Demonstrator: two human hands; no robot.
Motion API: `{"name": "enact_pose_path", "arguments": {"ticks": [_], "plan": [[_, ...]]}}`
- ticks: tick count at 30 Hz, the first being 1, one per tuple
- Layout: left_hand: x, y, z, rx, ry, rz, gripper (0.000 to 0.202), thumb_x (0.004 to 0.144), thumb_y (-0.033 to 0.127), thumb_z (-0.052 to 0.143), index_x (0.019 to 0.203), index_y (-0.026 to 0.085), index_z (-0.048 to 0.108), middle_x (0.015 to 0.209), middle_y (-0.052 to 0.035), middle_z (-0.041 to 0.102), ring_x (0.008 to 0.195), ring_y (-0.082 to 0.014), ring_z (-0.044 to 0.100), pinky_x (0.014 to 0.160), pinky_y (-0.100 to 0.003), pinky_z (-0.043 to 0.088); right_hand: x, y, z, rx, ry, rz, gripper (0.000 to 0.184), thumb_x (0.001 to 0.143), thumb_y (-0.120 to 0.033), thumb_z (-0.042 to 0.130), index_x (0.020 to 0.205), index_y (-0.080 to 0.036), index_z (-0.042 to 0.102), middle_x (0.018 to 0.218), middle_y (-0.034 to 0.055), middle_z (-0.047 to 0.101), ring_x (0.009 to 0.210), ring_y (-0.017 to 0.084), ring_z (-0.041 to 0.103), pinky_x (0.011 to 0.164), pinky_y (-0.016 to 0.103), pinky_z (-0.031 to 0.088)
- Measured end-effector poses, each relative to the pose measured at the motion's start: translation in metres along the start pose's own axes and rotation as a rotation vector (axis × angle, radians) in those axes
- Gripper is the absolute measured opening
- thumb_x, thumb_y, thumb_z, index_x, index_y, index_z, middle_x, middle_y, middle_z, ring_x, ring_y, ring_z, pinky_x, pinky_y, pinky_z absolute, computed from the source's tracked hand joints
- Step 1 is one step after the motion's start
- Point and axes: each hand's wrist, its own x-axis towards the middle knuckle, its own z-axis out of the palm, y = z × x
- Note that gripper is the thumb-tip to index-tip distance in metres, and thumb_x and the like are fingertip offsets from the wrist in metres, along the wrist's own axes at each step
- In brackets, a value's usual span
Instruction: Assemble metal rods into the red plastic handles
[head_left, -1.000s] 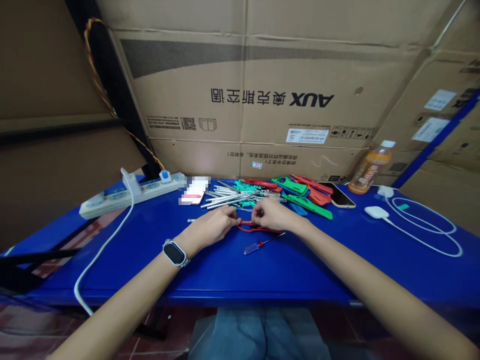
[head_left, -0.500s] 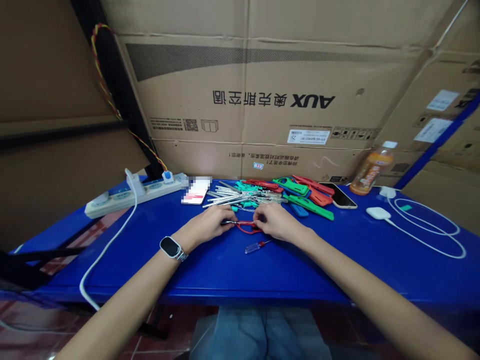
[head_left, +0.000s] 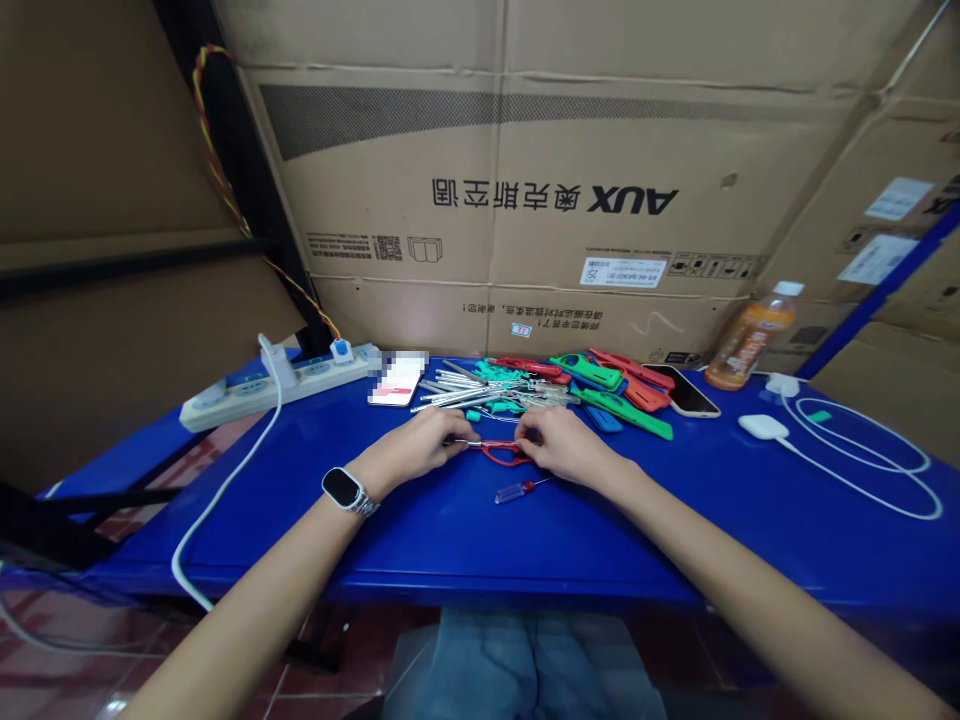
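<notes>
A red plastic handle shell (head_left: 504, 460) with a finger loop lies level between my hands, just above or on the blue table. My left hand (head_left: 429, 441) pinches a thin silver metal tube (head_left: 474, 443) that meets the shell's left end. The fingers of my right hand (head_left: 559, 442) close on the right end of the shell and hide part of it. Just below lies a small screwdriver (head_left: 511, 492) with a clear purplish handle, its shaft pointing right. Behind my hands is a pile of silver metal tubes (head_left: 457, 391) and small teal plastic parts (head_left: 499, 373).
Green (head_left: 634, 412), red and blue handle shells lie right of the pile. A phone (head_left: 682, 392), an orange drink bottle (head_left: 754, 340) and a white charger with cable (head_left: 763, 428) are farther right. Left are another phone (head_left: 397, 382) and a power strip (head_left: 277, 387). Cardboard (head_left: 525, 140) stands behind.
The view has shifted slightly, moving the table things a little to the right. My hands keep hold of the shell and tube, with more of the silver tube showing beside my left fingers.
</notes>
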Motion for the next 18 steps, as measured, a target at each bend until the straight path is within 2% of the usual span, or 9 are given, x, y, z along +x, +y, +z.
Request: {"name": "enact_pose_path", "arguments": {"ticks": [9, 14, 18], "plan": [[0.0009, 0.001, 0.0015, -0.005, -0.02, 0.017, 0.021, 0.091, 0.016, 0.053, 0.097, 0.016, 0.073, 0.1, -0.0088, 0.07, 0.09, -0.0185, 0.065, 0.085, -0.029, 0.049, -0.001, -0.0002, -0.0003, 0.008, 0.007, 0.012, 0.01, 0.081, -0.015, 0.063, 0.079, -0.018, 0.072, 0.082, 0.004, 0.072, 0.073, 0.017, 0.061, 0.065, 0.026, 0.037], [-0.0006, 0.0035, -0.0002, 0.04, -0.041, -0.012, 0.023, 0.093, 0.019, 0.052, 0.099, 0.017, 0.074, 0.095, -0.0078, 0.068, 0.084, -0.0179, 0.064, 0.078, -0.029, 0.049, -0.001, 0.002, 0.0021, 0.021, 0.005, 0.007, 0.011, 0.081, -0.014, 0.062, 0.079, -0.019, 0.072, 0.081, 0.0038, 0.072, 0.071, 0.016, 0.061, 0.064, 0.025, 0.037], [-0.0008, 0.0091, -0.0015, 0.097, -0.044, -0.016, 0.023, 0.093, 0.018, 0.051, 0.1, 0.017, 0.073, 0.095, -0.0073, 0.067, 0.084, -0.0183, 0.063, 0.078, -0.029, 0.048, -0.0003, 0.003, 0.003, 0.036, 0.01, 0.0, 0.012, 0.081, -0.014, 0.061, 0.079, -0.018, 0.072, 0.083, 0.0042, 0.073, 0.071, 0.015, 0.062, 0.065, 0.025, 0.039]]}}
